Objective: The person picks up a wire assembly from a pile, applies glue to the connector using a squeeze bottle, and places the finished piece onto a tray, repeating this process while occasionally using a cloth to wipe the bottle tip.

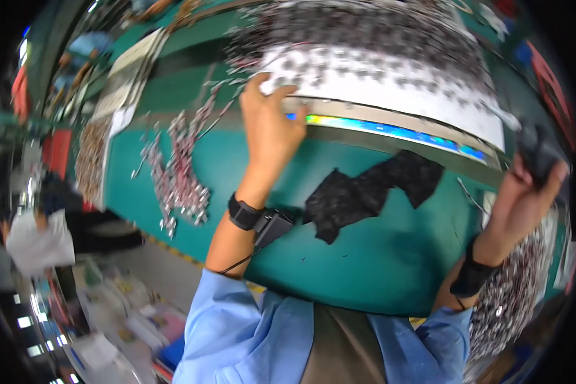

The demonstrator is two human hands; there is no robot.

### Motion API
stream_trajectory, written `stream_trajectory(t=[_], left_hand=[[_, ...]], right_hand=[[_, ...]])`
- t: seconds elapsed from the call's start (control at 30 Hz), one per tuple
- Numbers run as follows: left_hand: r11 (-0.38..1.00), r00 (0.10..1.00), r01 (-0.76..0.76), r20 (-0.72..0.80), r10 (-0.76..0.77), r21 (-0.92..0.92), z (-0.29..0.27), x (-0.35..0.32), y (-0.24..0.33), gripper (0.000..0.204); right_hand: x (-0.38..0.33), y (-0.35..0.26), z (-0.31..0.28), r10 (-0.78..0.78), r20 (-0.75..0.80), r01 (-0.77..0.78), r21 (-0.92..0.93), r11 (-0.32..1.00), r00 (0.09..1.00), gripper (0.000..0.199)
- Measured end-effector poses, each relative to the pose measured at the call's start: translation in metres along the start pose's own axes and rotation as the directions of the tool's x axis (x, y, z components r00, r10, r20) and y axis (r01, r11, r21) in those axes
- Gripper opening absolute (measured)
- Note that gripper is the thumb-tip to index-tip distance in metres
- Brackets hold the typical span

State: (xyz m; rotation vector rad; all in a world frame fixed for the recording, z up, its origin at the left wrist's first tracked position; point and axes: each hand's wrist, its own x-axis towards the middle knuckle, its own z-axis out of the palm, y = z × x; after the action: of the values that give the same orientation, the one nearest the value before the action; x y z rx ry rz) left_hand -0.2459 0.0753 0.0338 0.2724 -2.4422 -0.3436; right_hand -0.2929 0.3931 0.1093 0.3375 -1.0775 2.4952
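Observation:
My left hand (pixel 272 125) reaches to the left end of a white sheet (pixel 390 89), its fingers spread apart and curved. Nothing shows between them, though the fingertips blur near the sheet's edge. Rows of small grey parts with dark wires (pixel 365 38) lie on this sheet. Over at the right, my right hand (pixel 518 201) has its thumb and fingers round a blurred black thing (pixel 541 150), whose kind I cannot make out. A crumpled black piece of material (pixel 371 189) lies on the green table (pixel 377 256) between my forearms.
Left of my left hand, a bunch of reddish wires with silvery ends (pixel 182 166) is spread out. A narrow strip with a multicoloured band (pixel 390 128) runs along the sheet's near edge. More wired parts (pixel 512 301) pile up beside my right forearm. Another person (pixel 45 237) stands at far left.

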Motion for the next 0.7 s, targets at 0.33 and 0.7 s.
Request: stream_trajectory(t=[0.33, 0.7], left_hand=[[0.929, 0.923, 0.370, -0.112, -0.369, -0.014, -0.101, -0.125, -0.069, 0.025], [0.861, 0.896, 0.440, -0.062, -0.440, 0.255, -0.102, -0.133, -0.106, 0.024]], right_hand=[[0.015, 0.014, -0.041, 0.150, 0.204, -0.158, 0.023, 0.987, 0.967, 0.029], [-0.008, 0.031, -0.018, 0.266, 0.179, -0.264, -0.035, 0.964, 0.947, 0.026]])
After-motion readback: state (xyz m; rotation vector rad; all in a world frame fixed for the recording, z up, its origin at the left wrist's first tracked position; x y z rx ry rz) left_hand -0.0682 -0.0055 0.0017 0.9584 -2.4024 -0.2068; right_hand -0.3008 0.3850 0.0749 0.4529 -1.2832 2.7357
